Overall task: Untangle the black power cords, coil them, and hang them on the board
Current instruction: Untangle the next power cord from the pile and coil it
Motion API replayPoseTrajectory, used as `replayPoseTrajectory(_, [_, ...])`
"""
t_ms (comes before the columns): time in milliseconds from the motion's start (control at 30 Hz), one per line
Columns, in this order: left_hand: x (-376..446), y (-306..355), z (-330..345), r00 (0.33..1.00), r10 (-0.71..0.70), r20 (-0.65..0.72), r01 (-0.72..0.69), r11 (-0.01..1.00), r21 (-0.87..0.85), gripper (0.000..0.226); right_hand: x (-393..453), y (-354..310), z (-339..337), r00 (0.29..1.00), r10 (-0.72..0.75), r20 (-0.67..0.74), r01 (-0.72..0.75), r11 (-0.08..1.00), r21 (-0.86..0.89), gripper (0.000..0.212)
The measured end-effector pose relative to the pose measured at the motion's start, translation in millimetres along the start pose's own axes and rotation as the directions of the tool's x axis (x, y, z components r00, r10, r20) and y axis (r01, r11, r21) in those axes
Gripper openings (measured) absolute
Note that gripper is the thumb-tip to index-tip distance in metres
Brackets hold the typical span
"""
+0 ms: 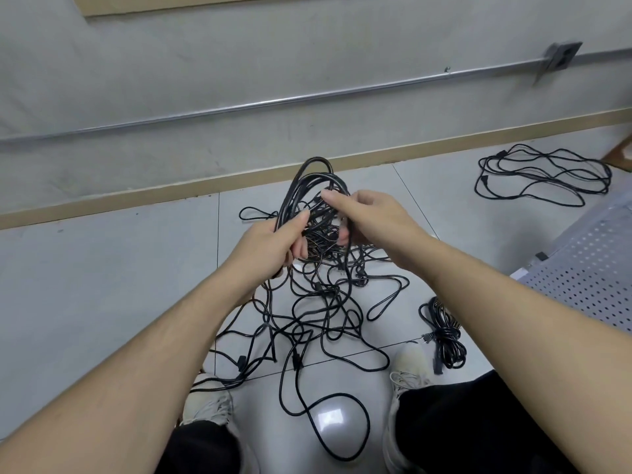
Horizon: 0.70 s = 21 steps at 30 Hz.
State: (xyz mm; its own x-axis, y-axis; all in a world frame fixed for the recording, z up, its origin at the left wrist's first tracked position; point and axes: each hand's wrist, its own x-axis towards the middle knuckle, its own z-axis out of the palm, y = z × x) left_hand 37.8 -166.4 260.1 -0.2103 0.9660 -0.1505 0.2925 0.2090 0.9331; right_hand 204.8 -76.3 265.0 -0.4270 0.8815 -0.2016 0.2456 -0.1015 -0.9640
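Two hands gripping one cord tangle; two separate bundles on floor.

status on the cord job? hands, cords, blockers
Left hand and right hand both grip the lifted cord bundle. Tangle trails to the floor between the shoes. Nothing hung; the coiled bundle lies by the right shoe.

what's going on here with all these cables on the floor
A person is working on a tangle of black power cords spread over the tiled floor. The left hand grips a lifted bunch of loops while the right hand pinches strands in the same bunch. Most of the cord is still knotted on the floor. A loose pile lies by the wall, and a bundled cord sits near the right shoe. Nothing is hung yet.
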Motion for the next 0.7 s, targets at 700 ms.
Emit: replayPoseTrajectory(700, [-17,9,32,0.976,0.025,0.216,-0.047,0.994,0.100,0.042,-2,-15,10,0.974,0.207,-0.094,-0.107,0.781,0.615,0.046])
